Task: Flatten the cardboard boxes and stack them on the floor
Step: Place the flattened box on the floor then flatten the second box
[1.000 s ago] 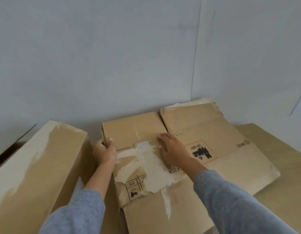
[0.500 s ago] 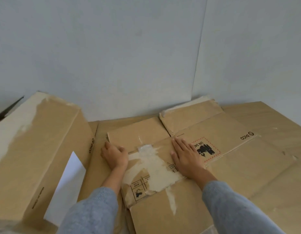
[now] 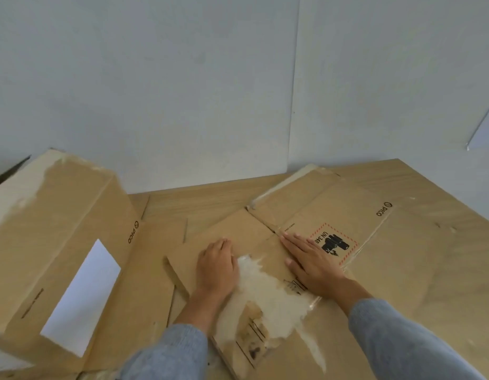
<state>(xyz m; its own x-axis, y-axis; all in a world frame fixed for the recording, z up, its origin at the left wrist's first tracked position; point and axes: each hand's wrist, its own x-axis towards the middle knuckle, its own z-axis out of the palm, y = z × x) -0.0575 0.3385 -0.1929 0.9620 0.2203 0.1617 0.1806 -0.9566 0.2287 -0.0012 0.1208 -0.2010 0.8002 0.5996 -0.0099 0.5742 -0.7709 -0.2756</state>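
A flattened brown cardboard box [image 3: 344,212] lies on the wooden floor in the room corner, with a red-framed black label and torn white tape patches. My left hand [image 3: 217,266] rests palm down on its left panel, fingers together and pointing away. My right hand [image 3: 310,260] presses flat on the middle panel, fingers stretched, just left of the label. Neither hand grips anything. An unflattened tall cardboard box [image 3: 59,242] with a white rectangular label stands to the left, apart from my hands.
More flat cardboard [image 3: 147,275] lies under and beside the flattened box on the left. Grey walls meet in a corner behind. Wooden floor [image 3: 435,242] stretches to the right. A white sheet [image 3: 484,127] hangs at the right edge.
The box panel has gone from raised to lying flat on the floor. My left hand left the panel's edge and now lies palm down; my right hand flattened out.
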